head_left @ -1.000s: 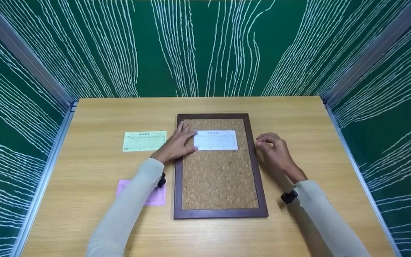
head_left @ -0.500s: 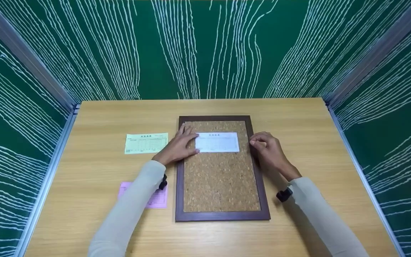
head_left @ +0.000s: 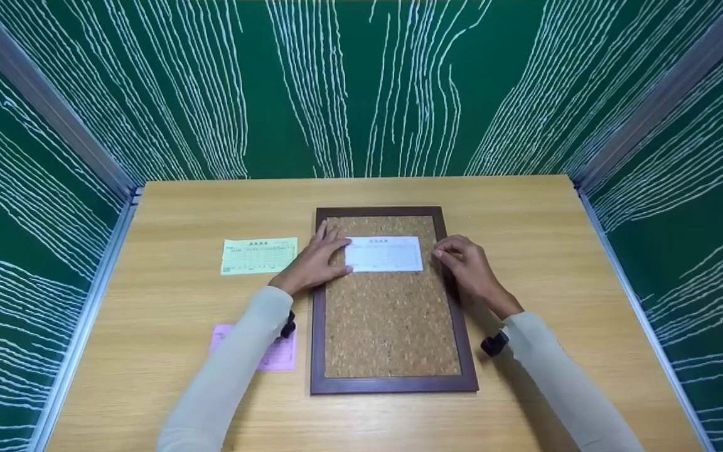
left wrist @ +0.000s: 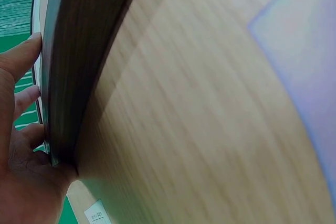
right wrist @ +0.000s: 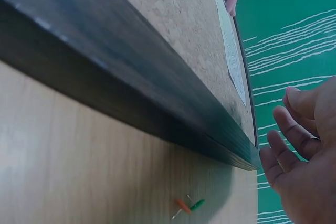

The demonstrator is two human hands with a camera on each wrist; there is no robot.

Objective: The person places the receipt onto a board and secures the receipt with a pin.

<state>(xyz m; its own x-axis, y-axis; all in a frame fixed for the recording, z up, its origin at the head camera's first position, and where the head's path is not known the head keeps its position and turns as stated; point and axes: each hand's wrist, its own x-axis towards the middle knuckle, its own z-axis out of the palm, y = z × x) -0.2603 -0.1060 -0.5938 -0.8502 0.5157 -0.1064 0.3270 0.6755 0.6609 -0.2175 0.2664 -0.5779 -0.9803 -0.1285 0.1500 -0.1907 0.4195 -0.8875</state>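
R hand point(head_left: 468, 267) is hovering at the brown frame's point(head_left: 394, 385) right side, fingers curled, thumb & index forming a narrow pinch; can't tell if anything's sitting btwn the tips. Just L of it, the white slip point(head_left: 383, 254) is lying flat on the cork board point(head_left: 391, 326), long axis running L–R, its right end facing the pinch w/ a small gap. L hand point(head_left: 316, 260) is resting spread wide, thumb & index touching the slip's left end, so it's the nearer hand. Farther L, a green slip point(head_left: 258, 256) is lying on the table point(head_left: 148, 314); a purple slip point(head_left: 281, 351) is showing partly, L sleeve point(head_left: 230, 370) covering some. R of the frame, an orange pin point(right wrist: 183, 206) & green pin point(right wrist: 198, 204) are lying together.
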